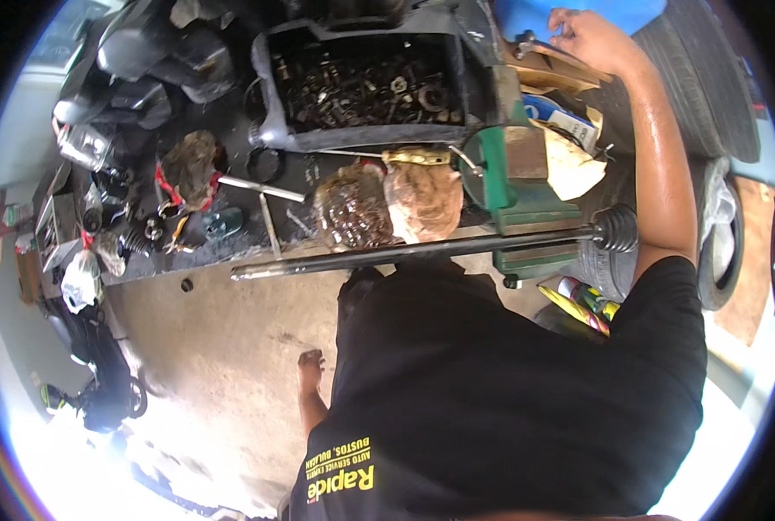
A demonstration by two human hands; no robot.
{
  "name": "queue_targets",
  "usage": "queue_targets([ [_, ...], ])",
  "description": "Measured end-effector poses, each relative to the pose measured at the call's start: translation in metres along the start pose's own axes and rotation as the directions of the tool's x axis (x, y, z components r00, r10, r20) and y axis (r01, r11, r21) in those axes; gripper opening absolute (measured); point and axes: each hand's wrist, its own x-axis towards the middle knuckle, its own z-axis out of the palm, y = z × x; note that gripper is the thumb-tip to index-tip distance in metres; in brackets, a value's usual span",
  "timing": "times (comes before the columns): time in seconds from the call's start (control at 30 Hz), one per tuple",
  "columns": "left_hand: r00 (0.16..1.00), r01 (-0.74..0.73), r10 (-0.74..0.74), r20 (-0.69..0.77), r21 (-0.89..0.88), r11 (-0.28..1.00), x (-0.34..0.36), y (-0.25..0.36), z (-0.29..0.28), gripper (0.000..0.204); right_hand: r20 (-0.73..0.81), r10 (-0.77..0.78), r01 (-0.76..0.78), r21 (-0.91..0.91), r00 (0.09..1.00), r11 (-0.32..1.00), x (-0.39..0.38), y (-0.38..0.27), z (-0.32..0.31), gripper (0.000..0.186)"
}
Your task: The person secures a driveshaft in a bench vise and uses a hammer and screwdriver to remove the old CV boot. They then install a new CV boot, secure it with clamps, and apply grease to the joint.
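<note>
My right arm reaches to the far right, and my right hand [589, 42], fingers apart and bent, hovers by a dark metal part [533, 45] above folded cardboard [548, 76]. Nothing shows in its grasp. At my left side my left hand [311, 368] hangs low over the floor, its fingers too small and dark to read. In front of me a long black drive shaft [387, 255] lies across the green bench vise [526, 208]. A ribbed rubber boot [616, 228] covers its right end. Beside it are a dark greasy bundle [353, 207] and a brown stained bundle [425, 204].
A grey bin [361, 137] of oily metal parts stands on the dark bench. Left of it lie a metal bar [261, 187], a red-edged rag [192, 169] and a clear jar [222, 224]. Tires [700, 78] stand at right; a motorcycle [101, 382] is at left.
</note>
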Motion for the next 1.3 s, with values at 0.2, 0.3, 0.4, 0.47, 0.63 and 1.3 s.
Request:
queue_targets([
  [0.2, 0.995, 0.052, -0.064, -0.078, -0.148, 0.988, 0.039, 0.029, -0.028, 0.025, 0.255, -0.075, 0.062, 0.058, 0.964, 0.996, 0.053, -0.007, 0.087, 0.043],
  [0.3, 0.995, 0.019, -0.032, -0.099, -0.131, 0.991, 0.045, 0.036, -0.041, 0.026, 0.126, -0.009, 0.005, 0.030, 0.992, 1.000, 0.081, 0.004, 0.136, 0.046],
  [0.4, 0.989, -0.006, -0.014, -0.145, -0.136, 0.991, 0.040, 0.034, -0.051, 0.029, 0.553, -0.191, 0.487, -0.457, 0.811, 0.745, 0.124, 0.016, 0.153, 0.043],
  [0.47, 0.986, 0.003, -0.019, -0.165, -0.096, 0.995, 0.036, 0.028, -0.054, 0.029, 0.277, 0.035, -0.088, 0.181, 0.960, 0.979, 0.129, 0.021, 0.161, 0.053],
  [0.63, 0.987, 0.112, -0.130, -0.092, -0.185, 0.976, 0.026, -0.017, -0.058, 0.032, 0.401, 0.300, -0.433, 0.297, 0.866, 0.851, 0.138, 0.018, 0.169, 0.056],
  [1.3, 0.852, -0.406, 0.419, -0.313, 0.110, 0.907, 0.066, 0.034, -0.119, 0.021, -0.061, -0.093, 0.107, 0.305, 0.994, 0.946, 0.045, -0.107, -0.034, 0.032],
])
